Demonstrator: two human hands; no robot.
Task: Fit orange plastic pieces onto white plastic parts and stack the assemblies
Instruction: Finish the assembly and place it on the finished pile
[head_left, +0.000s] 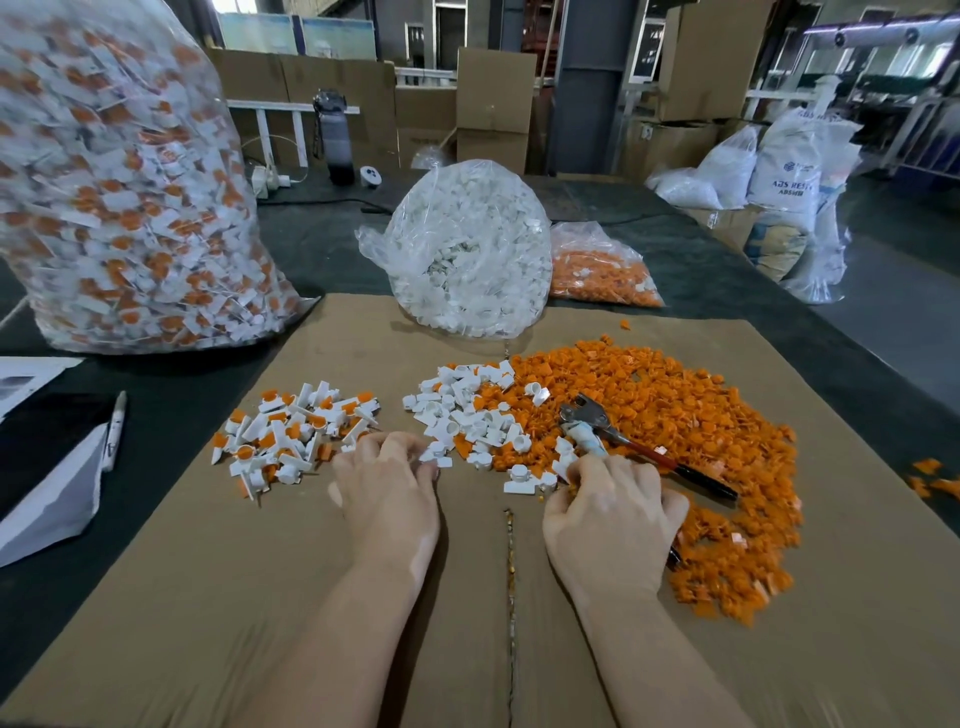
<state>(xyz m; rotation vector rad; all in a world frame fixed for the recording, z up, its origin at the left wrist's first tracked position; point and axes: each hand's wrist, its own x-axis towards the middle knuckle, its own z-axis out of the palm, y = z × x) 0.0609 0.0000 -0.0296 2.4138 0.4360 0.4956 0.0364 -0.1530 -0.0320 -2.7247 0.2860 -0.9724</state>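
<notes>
Progress looks modest against what lies loose; a small heap of assemblies (296, 434) — white with orange fitted — sits on the cardboard (260, 571) at the left, and the tall bag (124, 176) behind it is packed with the same, so plenty is done overall. Far more is left, I judge: the white parts (462, 415) lie in a loose pile at mid-sheet, touching the broad spread of orange pieces (649, 415) to its right; beyond stand a white bag (467, 249) and an orange bag (597, 270), both still full.

The left hand (387, 493) is at the near edge of the white pile, just beside the assemblies, fingers curled downward; whether they pinch a part I cannot tell, since the tips are hidden. The right hand (613, 514) rests at the seam of white and orange, fingers curled under; something seems pinched at the tips, too blurred to name. Pliers (623, 441) lie on the orange pieces just beyond it, untouched as far as I can see.

The step in hand is probably picking up one of each to fit — not yet joined.
</notes>
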